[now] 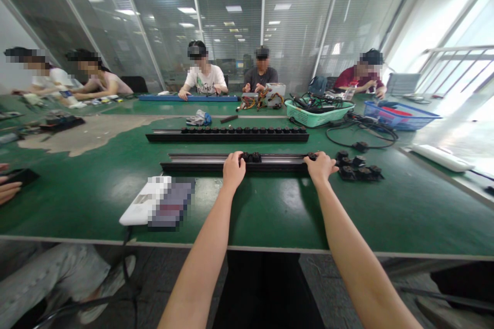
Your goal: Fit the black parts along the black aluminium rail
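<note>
A long black rail (200,166) with a silvery inner channel lies across the table in front of me. My left hand (233,168) is closed at its middle, fingertips against a small black socket-like block (244,156). Just right of that sits a second black block (256,157) in the channel. At the rail's right end, my right hand (319,165) is closed around another black block (311,156), partly covered by the fingers. Behind lies a similar rail (227,137) carrying a row of several black blocks. Loose black blocks (362,171) are grouped right of my right hand.
A white device (144,200) and a blurred dark item (173,203) lie front left. Grey gloves (199,117), a green basket (320,114), a blue basket (401,118) and black cables (366,131) lie farther back. Several people sit around; another person's hand (8,185) shows left.
</note>
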`<state>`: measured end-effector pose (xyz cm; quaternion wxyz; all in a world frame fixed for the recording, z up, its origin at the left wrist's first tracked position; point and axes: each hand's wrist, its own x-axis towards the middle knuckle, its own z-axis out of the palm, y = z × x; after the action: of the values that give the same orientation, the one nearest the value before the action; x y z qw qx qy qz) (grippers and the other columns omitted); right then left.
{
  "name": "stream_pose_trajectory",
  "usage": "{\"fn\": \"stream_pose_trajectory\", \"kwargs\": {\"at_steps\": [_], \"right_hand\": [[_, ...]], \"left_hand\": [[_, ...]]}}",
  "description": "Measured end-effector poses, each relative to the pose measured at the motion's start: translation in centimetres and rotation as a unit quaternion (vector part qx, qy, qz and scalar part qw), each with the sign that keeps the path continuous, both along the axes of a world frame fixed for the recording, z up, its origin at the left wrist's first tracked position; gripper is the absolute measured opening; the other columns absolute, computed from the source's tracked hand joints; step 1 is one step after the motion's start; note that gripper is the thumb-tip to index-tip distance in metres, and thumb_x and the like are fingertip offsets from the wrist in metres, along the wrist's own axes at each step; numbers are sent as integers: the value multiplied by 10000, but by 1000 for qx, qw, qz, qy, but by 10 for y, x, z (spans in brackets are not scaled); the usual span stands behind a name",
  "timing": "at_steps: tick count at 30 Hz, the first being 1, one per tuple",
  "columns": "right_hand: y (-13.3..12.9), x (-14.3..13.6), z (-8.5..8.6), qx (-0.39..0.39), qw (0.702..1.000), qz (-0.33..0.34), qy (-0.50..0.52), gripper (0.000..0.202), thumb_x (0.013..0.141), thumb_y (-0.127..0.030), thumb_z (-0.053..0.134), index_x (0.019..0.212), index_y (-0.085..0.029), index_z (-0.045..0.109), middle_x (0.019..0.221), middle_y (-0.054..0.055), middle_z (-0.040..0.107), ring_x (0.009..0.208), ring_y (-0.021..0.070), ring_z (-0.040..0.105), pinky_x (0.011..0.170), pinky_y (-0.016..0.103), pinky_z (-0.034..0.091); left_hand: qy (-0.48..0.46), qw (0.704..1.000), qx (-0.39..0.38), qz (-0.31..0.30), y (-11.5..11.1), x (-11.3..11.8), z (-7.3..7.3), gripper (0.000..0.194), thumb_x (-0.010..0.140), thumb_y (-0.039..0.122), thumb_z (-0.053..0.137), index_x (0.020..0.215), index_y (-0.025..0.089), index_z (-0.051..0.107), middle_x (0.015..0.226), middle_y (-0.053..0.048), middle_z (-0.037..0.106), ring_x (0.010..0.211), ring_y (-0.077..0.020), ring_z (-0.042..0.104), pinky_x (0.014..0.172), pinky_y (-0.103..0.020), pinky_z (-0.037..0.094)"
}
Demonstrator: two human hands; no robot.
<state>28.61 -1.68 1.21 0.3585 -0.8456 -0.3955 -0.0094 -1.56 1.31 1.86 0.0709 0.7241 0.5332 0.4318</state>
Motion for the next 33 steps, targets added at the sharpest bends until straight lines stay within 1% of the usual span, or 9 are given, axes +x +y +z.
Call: {"fn": "stream_pose_trajectory", "kwargs": {"at_steps": [6, 16, 22, 28, 33], "right_hand": [[0, 2, 0, -1, 1000, -8, -1, 367, 811, -393, 608, 1098, -169, 658, 1166, 183, 664, 1126, 368, 450, 934, 487, 294], [-2, 2, 3, -9, 1000, -16, 1, 325, 823, -382, 613, 1066, -168, 647, 1139, 177, 658, 1121, 357, 453, 950, 486, 293], [-1, 4, 2, -8, 1000, -21, -5, 331, 822, -376, 616, 1073, -165, 660, 1133, 173, 666, 1111, 351, 454, 943, 483, 288], [0, 4, 1, -11, 1000, -20, -8, 337, 830, -369, 617, 1091, -160, 657, 1156, 185, 666, 1131, 359, 453, 950, 489, 292], [0, 5, 0, -6, 1000, -20, -6, 340, 830, -365, 609, 1095, -158, 655, 1162, 191, 665, 1140, 365, 449, 958, 499, 291]], "left_hand": [[3, 1000, 1, 1, 0, 0, 0, 280, 936, 144, 505, 1167, 209, 651, 1150, -108, 690, 1091, -251, 656, 1010, -415, 524], [10, 1000, -4, 4, -1, 1, 2, 277, 940, 140, 501, 1169, 185, 650, 1138, -114, 691, 1091, -252, 656, 1020, -412, 515], [7, 1000, 5, 3, 1, 0, 0, 274, 937, 147, 508, 1160, 206, 655, 1126, -104, 692, 1083, -252, 656, 1008, -414, 522], [9, 1000, 0, 4, 0, 1, 1, 276, 940, 143, 502, 1168, 183, 653, 1131, -116, 692, 1097, -258, 651, 1016, -417, 516], [3, 1000, -3, 1, 0, 0, 1, 280, 935, 136, 509, 1169, 195, 651, 1142, -112, 690, 1101, -253, 653, 1023, -414, 515]]}}
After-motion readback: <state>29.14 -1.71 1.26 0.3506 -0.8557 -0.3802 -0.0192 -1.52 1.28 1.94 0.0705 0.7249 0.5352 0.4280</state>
